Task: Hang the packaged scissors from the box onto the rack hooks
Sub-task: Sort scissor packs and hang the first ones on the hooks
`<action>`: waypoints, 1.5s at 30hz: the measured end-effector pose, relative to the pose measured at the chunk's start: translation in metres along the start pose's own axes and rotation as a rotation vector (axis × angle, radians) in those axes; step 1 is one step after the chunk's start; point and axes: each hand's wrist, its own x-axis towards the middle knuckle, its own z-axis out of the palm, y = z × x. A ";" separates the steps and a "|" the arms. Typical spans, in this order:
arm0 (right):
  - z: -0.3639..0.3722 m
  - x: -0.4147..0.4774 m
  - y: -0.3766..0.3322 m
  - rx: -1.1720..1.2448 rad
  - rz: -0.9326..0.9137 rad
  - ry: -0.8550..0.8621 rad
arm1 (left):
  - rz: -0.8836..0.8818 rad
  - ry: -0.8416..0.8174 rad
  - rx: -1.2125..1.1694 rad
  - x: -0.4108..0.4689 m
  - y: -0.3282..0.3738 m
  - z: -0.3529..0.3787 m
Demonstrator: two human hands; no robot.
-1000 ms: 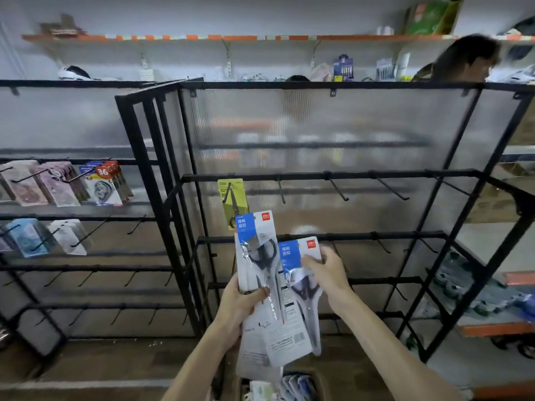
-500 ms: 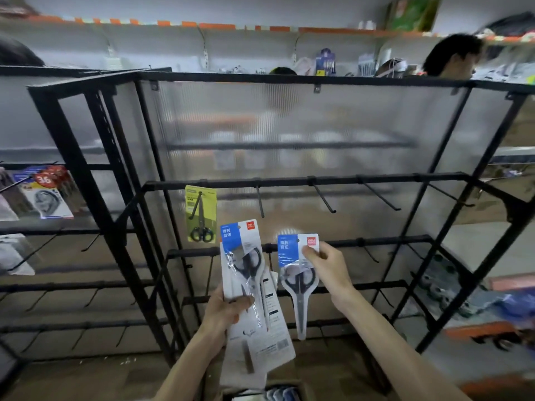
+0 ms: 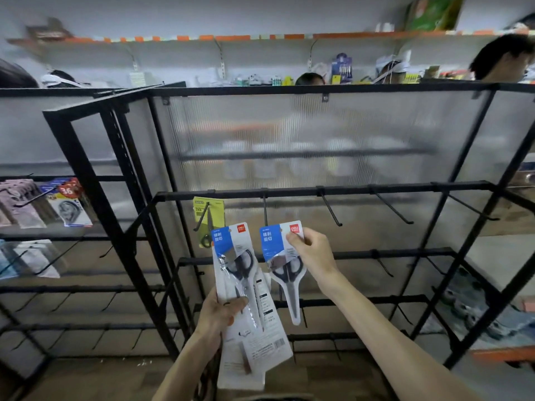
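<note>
Pinching deli-labelled scissors pack point(image 3: 273, 244) in right hand point(image 3: 314, 253)

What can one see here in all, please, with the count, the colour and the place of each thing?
rack: one, black, in front of the person.
hooks: many, black, along the rack's rails.
yellow scissors pack: one, yellow-green, hanging on the upper rail's leftmost hook.
single scissors pack: one, blue and white, held up below the upper rail.
stack of scissors packs: several, exact count hidden, blue and white, left of the single pack.
ribbed panel: one, translucent, behind the rack.
other packs: several, mixed colours, neighbouring rack at left.
wall shelf: one, orange-edged, high at the back.
people: at least two, beyond the rack.
left grip: holds the stack low down.
right grip: pinches the single pack's top.
</note>
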 end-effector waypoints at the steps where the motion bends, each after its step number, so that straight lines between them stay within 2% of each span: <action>1: -0.001 0.000 0.000 0.005 0.002 0.000 | 0.005 -0.002 -0.002 0.000 0.000 0.001; 10: -0.011 0.001 0.004 0.016 0.032 0.025 | 0.036 -0.027 0.028 0.003 0.000 0.013; 15: 0.012 0.002 0.003 0.009 0.032 -0.001 | 0.019 -0.025 0.055 -0.001 -0.004 0.000; 23: 0.040 0.013 0.004 0.003 0.119 0.110 | -0.021 -0.043 0.029 -0.008 -0.003 -0.035; 30: 0.050 0.018 0.012 0.011 0.117 0.112 | -0.025 -0.074 0.043 0.000 -0.002 -0.035; 37: 0.060 0.069 0.025 -0.099 0.143 0.147 | -0.028 -0.068 0.050 0.013 0.006 -0.033; 45: 0.072 0.147 0.029 -0.070 0.221 0.168 | -0.025 -0.027 0.117 0.046 0.014 -0.030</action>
